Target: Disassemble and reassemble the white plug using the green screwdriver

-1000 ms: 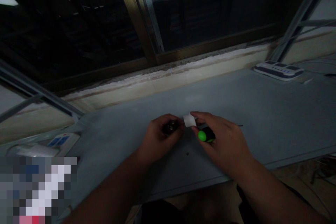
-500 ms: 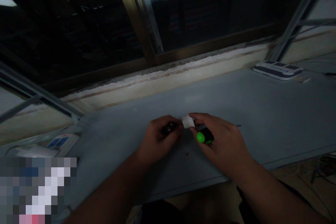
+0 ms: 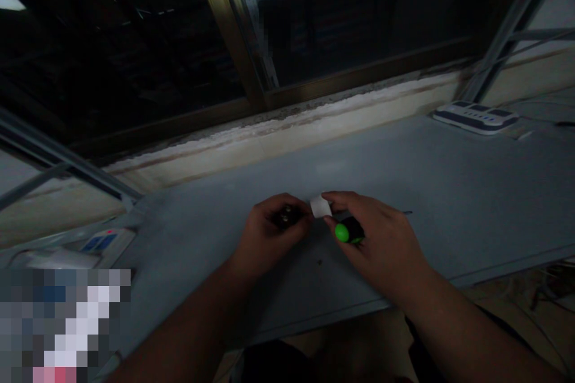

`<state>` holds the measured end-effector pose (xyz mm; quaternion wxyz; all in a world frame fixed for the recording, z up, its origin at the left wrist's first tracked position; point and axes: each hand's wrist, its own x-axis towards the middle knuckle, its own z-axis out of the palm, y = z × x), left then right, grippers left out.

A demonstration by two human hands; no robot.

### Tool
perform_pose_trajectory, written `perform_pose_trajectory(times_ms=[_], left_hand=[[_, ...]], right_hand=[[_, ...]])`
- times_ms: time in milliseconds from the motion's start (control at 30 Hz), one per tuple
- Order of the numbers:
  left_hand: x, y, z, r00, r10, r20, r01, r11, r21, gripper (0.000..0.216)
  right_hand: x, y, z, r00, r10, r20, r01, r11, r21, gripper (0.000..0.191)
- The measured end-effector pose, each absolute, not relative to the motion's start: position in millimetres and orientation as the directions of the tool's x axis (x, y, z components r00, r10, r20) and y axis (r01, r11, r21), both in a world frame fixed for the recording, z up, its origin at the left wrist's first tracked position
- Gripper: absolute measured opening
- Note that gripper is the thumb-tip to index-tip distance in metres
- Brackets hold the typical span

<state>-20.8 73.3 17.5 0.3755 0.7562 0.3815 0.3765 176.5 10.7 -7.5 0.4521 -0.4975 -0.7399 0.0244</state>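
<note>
My left hand [image 3: 265, 239] is curled around a small dark metallic part [image 3: 286, 215] over the grey table [image 3: 449, 191]. My right hand [image 3: 381, 245] grips a screwdriver with a black handle and green end cap [image 3: 345, 231]; its thin shaft tip shows past the hand at the right. The thumb and forefinger of that same hand also pinch a small white piece [image 3: 320, 206], held close beside the dark part. The scene is dim and fine detail is hard to make out.
A white power strip [image 3: 475, 116] lies at the table's far right. Another power strip with blue and red switches [image 3: 104, 239] sits at the left edge. A tiny dark speck, maybe a screw [image 3: 320, 262], lies on the table below my hands. A window sill runs behind.
Both hands have stayed almost in place, shifting slightly left in view; the white piece and dark part remain close together.
</note>
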Motion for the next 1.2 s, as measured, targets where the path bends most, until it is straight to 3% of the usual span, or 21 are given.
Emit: perform_pose_trajectory(times_ms=[367, 700, 933, 1200], left_hand=[[-21.6, 74.0, 16.1, 0.422, 0.889, 0.176, 0.304, -0.322, 0.896, 0.012], [-17.8, 70.9, 16.4, 0.410, 0.890, 0.202, 0.285, -0.335, 0.898, 0.006], [-18.9, 71.7, 14.7, 0.395, 0.900, 0.183, 0.217, -0.285, 0.934, 0.014], [-20.7, 73.9, 14.4, 0.420, 0.898, 0.129, 0.294, -0.269, 0.917, 0.014]], right_hand=[[178.2, 12.1, -9.3, -0.084, 0.756, 0.649, 0.711, 0.501, -0.493, 0.036], [175.7, 10.8, -8.8, -0.074, 0.758, 0.648, 0.696, 0.504, -0.511, 0.035], [175.8, 11.1, -8.1, -0.046, 0.744, 0.667, 0.680, 0.512, -0.524, 0.036], [175.9, 11.9, -8.3, -0.053, 0.733, 0.678, 0.671, 0.528, -0.520, 0.035]])
